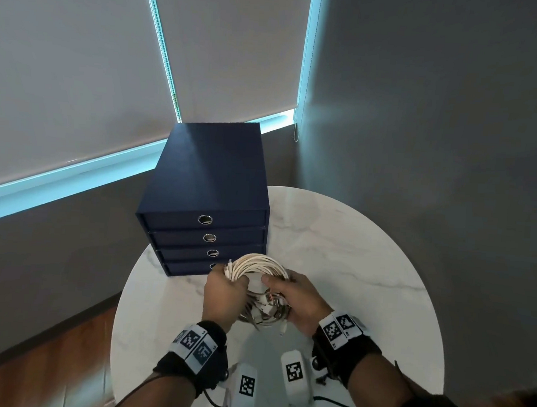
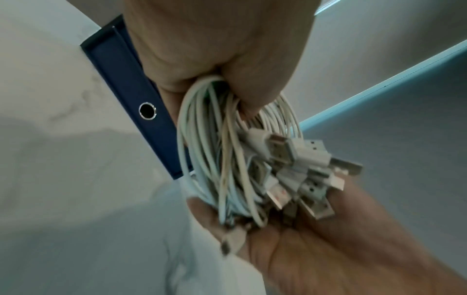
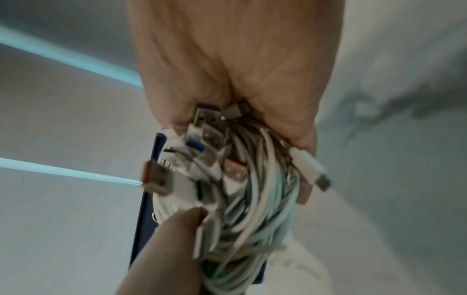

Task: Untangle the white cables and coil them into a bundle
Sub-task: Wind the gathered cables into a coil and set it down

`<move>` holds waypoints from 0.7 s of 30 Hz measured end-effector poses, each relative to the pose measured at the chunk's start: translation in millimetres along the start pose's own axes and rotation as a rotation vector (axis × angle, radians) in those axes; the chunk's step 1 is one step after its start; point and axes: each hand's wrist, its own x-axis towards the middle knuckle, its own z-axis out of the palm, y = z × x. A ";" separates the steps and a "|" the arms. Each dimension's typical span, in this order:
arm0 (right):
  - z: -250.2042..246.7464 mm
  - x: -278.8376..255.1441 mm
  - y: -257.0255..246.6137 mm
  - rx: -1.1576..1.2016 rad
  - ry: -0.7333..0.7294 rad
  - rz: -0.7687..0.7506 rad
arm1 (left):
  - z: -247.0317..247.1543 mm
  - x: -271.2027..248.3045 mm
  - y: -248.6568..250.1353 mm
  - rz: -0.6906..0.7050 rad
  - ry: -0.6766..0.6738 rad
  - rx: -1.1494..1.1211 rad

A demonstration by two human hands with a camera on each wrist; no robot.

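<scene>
A coil of white cables (image 1: pixel 259 266) hangs between both hands above the round marble table (image 1: pixel 367 255). My left hand (image 1: pixel 225 289) grips the coil's left side, its fingers curled round the strands (image 2: pixel 202 123). My right hand (image 1: pixel 299 298) holds the right side. Several USB plugs (image 1: pixel 268 306) cluster low in the coil between the palms, and they show close up in the left wrist view (image 2: pixel 303 169) and in the right wrist view (image 3: pixel 207 139). In the right wrist view the cables (image 3: pixel 252 209) run as looped strands, and one plug (image 3: pixel 310 169) sticks out to the right.
A dark blue drawer box (image 1: pixel 208 194) with several ring-pull drawers stands at the table's back left, just behind the coil. Two white tagged devices (image 1: pixel 294 376) lie at the table's near edge. Wood floor (image 1: pixel 50 363) lies to the left, with window blinds behind.
</scene>
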 end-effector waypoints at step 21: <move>17.6 6.6 28.0 0.100 0.073 0.133 | 4.3 13.1 -46.3 -0.179 -0.021 0.125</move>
